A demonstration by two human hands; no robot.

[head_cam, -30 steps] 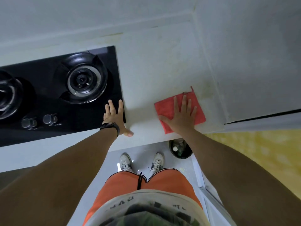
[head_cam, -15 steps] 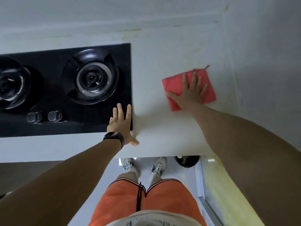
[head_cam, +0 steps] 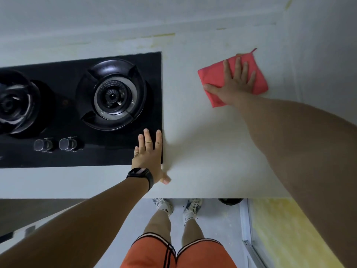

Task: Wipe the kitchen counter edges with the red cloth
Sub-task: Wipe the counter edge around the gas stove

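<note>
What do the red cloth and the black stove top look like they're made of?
The red cloth looks like soft matte fabric, perhaps microfibre: it lies folded with a small loop at one corner. The stove top looks like glossy black glass, since it reflects the knobs; glass is a guess.

Probably a home kitchen: black two-burner gas hob [head_cam: 81, 111] set into a pale counter [head_cam: 202, 151]

cloth [head_cam: 212, 78]: 1 | burners [head_cam: 114, 95]: 2 | knobs [head_cam: 68, 144]: 2 | hands [head_cam: 147, 157]: 2 | shoes [head_cam: 163, 205]: 2
</note>
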